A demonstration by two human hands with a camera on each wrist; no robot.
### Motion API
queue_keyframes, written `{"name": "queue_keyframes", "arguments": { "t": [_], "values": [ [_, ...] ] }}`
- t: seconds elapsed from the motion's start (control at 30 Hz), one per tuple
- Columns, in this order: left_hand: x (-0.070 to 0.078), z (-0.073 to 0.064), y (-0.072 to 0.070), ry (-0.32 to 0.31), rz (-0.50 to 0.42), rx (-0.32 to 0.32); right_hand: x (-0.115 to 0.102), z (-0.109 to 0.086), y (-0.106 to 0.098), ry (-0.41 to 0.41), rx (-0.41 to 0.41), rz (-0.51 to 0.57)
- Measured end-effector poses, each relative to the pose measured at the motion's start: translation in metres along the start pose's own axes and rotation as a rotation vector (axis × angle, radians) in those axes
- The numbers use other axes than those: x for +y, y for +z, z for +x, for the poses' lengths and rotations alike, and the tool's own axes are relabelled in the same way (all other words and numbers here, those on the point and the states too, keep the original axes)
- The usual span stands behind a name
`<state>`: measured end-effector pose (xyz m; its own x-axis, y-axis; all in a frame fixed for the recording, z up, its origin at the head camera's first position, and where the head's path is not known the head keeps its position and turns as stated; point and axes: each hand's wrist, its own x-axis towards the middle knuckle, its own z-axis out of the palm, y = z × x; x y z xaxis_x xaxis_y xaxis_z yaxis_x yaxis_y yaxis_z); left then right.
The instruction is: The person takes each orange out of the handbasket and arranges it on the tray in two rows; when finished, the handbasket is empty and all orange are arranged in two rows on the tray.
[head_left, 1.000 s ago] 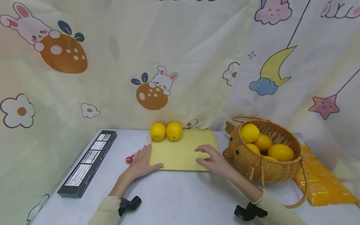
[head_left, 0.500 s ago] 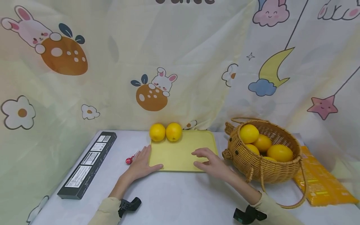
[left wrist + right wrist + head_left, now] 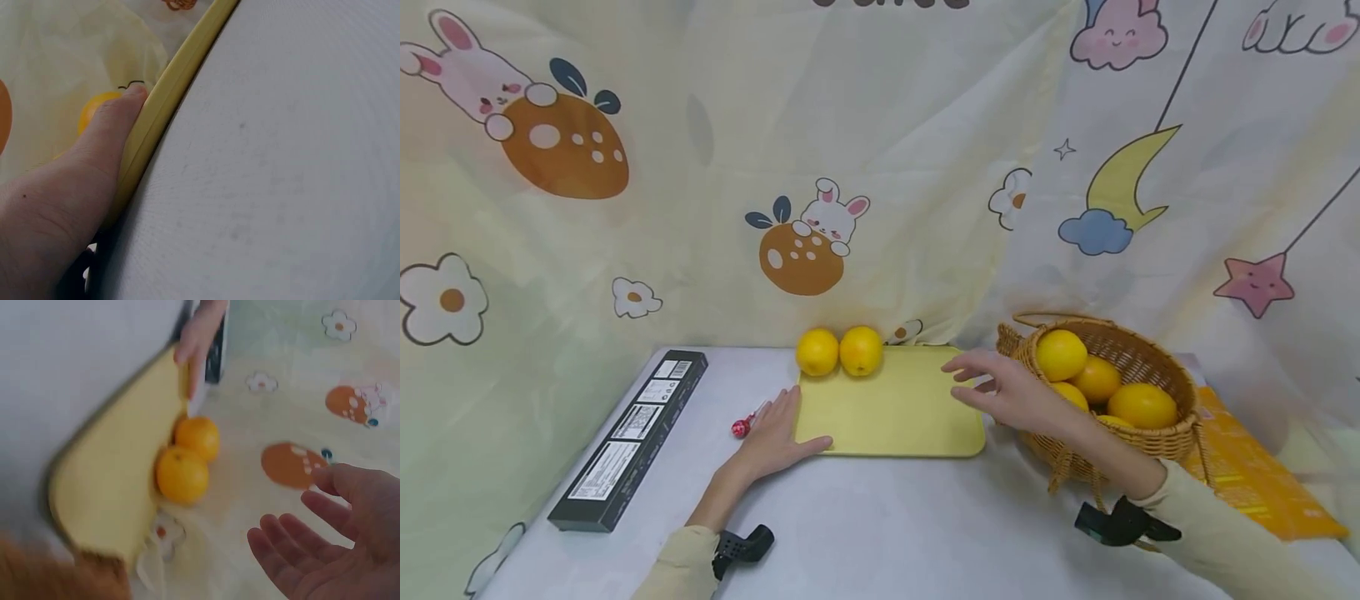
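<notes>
Head view: we list one yellow tray (image 3: 891, 417) on the worktop (image 3: 880, 533), two oranges (image 3: 817, 352) at its eleven o'clock. Left hand (image 3: 775, 437), thumb spread, lies against its eight o'clock corner; right hand (image 3: 1011, 392), loosely bent, holds nothing at its three o'clock, before a fruit basket (image 3: 1131, 358).
Left wrist view: thumb along the rim. We judge the tray light, stiff; grip opposite edges.
Right wrist view: bent fingers, apart from the oranges, which we judge firm, apt to roll; cup their sides.

Seven visible oranges (image 3: 861, 351), one tray (image 3: 891, 417), one basket (image 3: 1138, 354), one box (image 3: 634, 433), one lollipop (image 3: 741, 428), one packet (image 3: 1255, 467).
</notes>
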<state>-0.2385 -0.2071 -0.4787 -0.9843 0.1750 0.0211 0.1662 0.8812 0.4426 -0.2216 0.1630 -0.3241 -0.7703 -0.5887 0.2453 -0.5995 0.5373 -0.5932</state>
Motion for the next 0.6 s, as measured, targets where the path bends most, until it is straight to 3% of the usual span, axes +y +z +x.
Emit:
{"name": "queue_keyframes", "arguments": {
  "t": [0.17, 0.37, 0.6],
  "values": [
    [-0.002, 0.001, -0.002, -0.008, -0.003, 0.011, 0.010, 0.012, -0.047, -0.026, 0.043, -0.174],
    [0.000, 0.001, 0.001, -0.005, 0.004, 0.004, 0.044, 0.016, -0.098, 0.006, -0.143, -0.368],
    [-0.001, -0.001, 0.000, -0.014, -0.011, 0.014, 0.075, 0.010, -0.133, 0.077, -0.302, -0.455]
  ]
}}
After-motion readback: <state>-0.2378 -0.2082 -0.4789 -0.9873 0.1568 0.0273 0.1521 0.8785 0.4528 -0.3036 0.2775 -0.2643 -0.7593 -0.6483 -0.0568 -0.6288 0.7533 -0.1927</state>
